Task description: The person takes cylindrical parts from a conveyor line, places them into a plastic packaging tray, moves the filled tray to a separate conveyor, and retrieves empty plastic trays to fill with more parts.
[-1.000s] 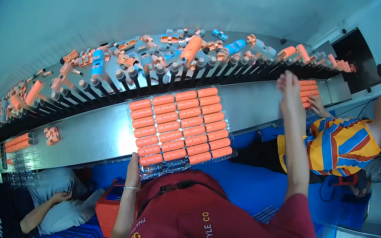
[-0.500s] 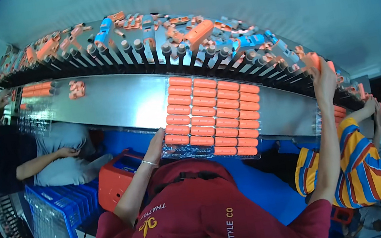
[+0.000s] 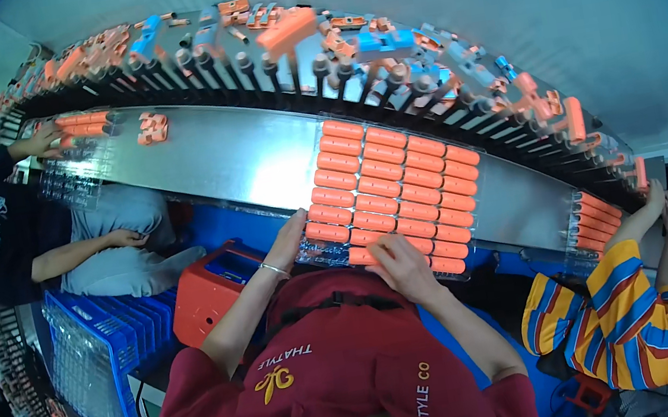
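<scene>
A clear plastic tray (image 3: 319,253) lies on the metal bench in front of me, filled with rows of rounded oblong orange pieces (image 3: 376,185). Along the tray's left edge rests my left hand (image 3: 290,240), its fingers stretched out straight and a bracelet on the wrist. At the near row, my right hand (image 3: 401,266) has its fingers closed on an orange oblong piece (image 3: 362,256), which lies in or just over the tray. The palm and fingers partly cover the neighbouring pieces.
Black upright pegs (image 3: 270,68) line the bench's far side, before a shelf strewn with orange and blue parts (image 3: 385,44). Co-workers sit left and right, the right one in a striped shirt (image 3: 631,319). Blue crates (image 3: 104,358) and a red stool (image 3: 211,289) stand left.
My right hand has come from the pegs at the far right down to the tray's near row, bringing an orange piece. My left hand has stayed at the tray's edge. The view has shifted slightly.
</scene>
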{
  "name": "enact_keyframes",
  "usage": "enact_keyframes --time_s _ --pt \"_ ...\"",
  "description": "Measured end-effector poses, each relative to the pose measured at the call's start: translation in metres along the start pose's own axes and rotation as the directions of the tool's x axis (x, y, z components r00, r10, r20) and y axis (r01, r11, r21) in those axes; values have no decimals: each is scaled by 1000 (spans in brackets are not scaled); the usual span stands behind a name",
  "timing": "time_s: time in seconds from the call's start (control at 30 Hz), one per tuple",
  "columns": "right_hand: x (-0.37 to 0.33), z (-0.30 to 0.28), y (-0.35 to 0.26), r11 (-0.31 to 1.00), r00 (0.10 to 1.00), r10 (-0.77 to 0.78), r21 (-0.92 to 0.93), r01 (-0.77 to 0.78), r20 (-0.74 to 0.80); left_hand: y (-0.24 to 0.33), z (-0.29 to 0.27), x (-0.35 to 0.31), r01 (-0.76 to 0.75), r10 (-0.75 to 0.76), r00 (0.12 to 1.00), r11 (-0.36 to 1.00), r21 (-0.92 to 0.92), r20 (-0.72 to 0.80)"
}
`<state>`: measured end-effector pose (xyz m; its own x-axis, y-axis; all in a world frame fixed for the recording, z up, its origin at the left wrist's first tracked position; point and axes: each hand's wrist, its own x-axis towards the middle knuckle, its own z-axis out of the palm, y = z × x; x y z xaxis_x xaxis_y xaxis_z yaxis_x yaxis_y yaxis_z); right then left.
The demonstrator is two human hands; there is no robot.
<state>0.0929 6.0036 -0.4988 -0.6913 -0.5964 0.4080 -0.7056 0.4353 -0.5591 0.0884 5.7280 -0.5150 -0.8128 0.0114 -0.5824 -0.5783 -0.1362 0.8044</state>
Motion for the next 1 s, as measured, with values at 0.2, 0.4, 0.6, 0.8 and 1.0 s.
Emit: enact_keyframes --time_s 0.2,0.4,0.6,0.8,1.0 --pt "-4 -21 17 989 964 74 -109 -105 -255 -3 -10 1 47 -47 999 996 -81 -7" --pt "15 -175 121 711 247 699 618 -335 -671 -9 -14 10 9 -7 999 999 -46 41" --pt "113 -245 96 814 829 29 -468 -344 -559 -9 -8 8 -13 16 998 999 -52 58" --pt "195 -259 126 819 969 -125 -530 222 213 0 0 6 11 -7 998 999 -49 68" --pt "208 -237 65 822 953 -177 -569 5 -247 -2 -6 8 -40 46 993 997 -64 111"
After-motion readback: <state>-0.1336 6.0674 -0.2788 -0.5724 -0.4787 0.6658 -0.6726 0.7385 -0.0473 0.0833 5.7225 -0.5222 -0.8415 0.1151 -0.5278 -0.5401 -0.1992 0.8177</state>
